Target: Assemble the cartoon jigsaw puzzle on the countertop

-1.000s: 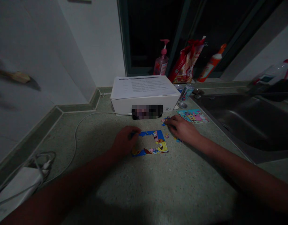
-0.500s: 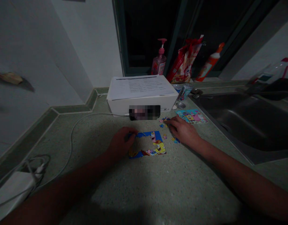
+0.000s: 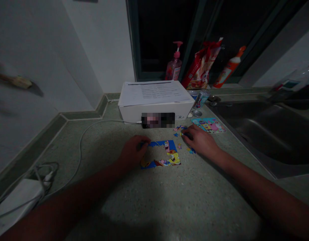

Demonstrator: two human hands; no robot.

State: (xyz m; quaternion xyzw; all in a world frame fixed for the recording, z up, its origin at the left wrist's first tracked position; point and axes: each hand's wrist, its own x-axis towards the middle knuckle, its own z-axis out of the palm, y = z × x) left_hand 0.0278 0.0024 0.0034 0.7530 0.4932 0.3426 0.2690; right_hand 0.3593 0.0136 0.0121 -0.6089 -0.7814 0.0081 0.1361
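Note:
On the countertop lies a partly assembled jigsaw puzzle, its blue and yellow cartoon border joined around an open middle. My left hand is at its upper left corner, thumb and fingers closed on the edge and covering that corner. To the right of the puzzle, my right hand pinches a small yellowish puzzle piece between thumb and fingertips. Loose puzzle pieces lie just beyond these fingertips. Another loose piece rests near the puzzle's right edge, and a few blue-yellow pieces sit under my right wrist.
A cartoon picture card lies beyond my right hand. Behind the puzzle, a phone leans on a white box, its cable running left. A can stands by the box. The sink is at right.
My right hand has drawn back slightly from the loose pieces, its fingers closing on one. My left hand stays at the puzzle's corner. The whole view has shifted slightly.

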